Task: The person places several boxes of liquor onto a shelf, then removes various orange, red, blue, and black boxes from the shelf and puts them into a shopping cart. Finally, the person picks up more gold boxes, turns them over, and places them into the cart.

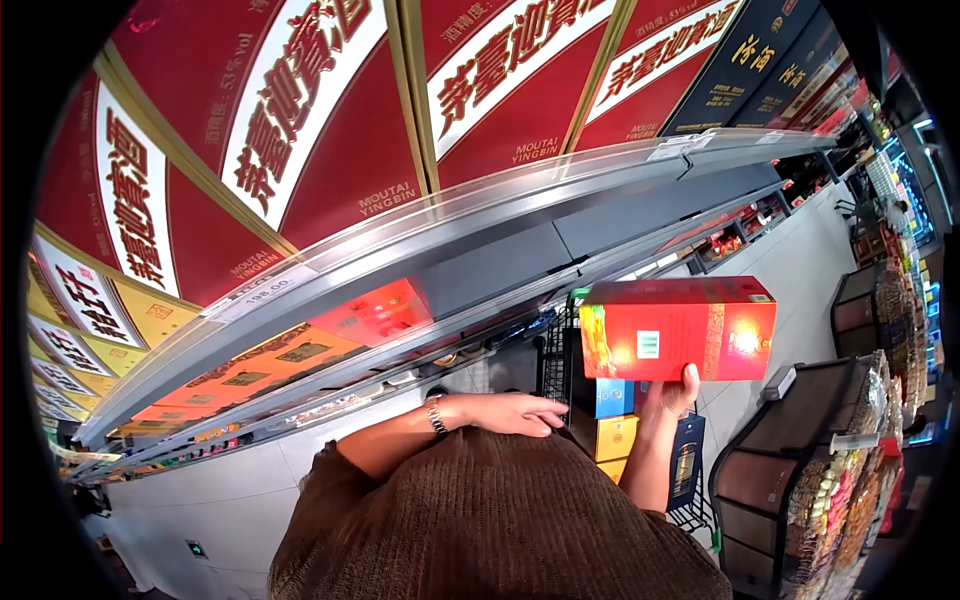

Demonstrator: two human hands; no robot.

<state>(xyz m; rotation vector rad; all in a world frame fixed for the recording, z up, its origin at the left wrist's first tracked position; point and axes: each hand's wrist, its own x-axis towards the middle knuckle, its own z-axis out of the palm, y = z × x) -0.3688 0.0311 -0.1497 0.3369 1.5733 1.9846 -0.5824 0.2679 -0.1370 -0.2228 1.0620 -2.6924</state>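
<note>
My right hand (676, 396) grips a red gift box (680, 340) from below, its thumb on the near face. The box lies lengthwise, with a white barcode label and a yellow-green patch at its left end. My left hand (515, 412), with a metal watch on the wrist, rests in front of my body. Its fingers are stretched out and hold nothing. Below the red box is a shopping cart (556, 365) carrying a light blue box (614, 398), a yellow box (616, 436) and a dark blue box (685, 462).
A long shelf (500, 220) runs along the left, with big red boxes (330, 110) above and orange boxes (250, 378) on the lower level. To the right, display bins (790, 470) hold packaged goods. Pale tiled floor (800, 255) lies between.
</note>
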